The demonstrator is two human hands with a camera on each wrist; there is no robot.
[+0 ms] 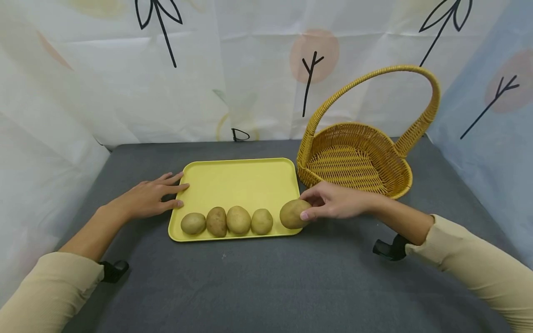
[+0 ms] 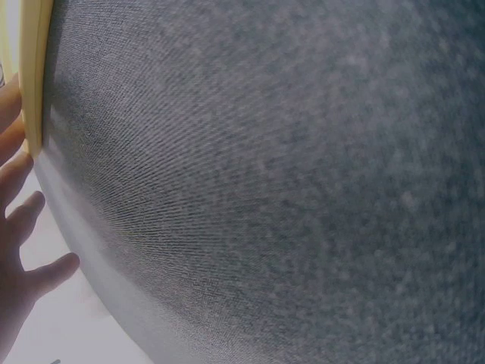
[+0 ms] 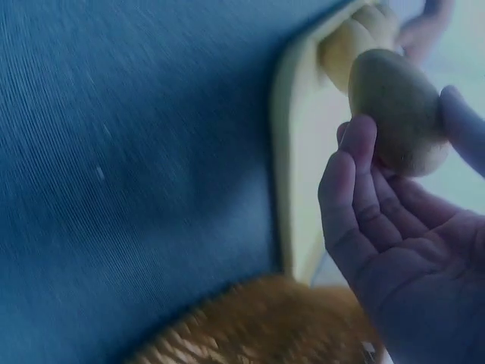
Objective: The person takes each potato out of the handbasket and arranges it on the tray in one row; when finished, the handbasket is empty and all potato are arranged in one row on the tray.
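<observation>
On the grey cloth lies a yellow tray [image 1: 239, 178], with several potatoes [image 1: 238, 220] in a row along its near edge. At the tray's near right corner, my right hand [image 1: 333, 201] pinches a larger potato [image 1: 293, 214] between thumb and fingers. The right wrist view shows that potato [image 3: 398, 110] held at the fingertips, above or beside the tray rim; whether it touches the tray I cannot tell. My left hand [image 1: 151, 196] rests on the tray's left edge with its fingers spread and straight. In the left wrist view its fingers [image 2: 15, 178] lie against the rim.
A yellow wicker basket [image 1: 401, 169] with a tall arched handle [image 1: 374, 74] stands right of the tray, behind my right forearm. Its visible inside shows bare weave. White printed cloth [image 1: 258, 69] hangs behind the table, and bluish cloth hangs on the right.
</observation>
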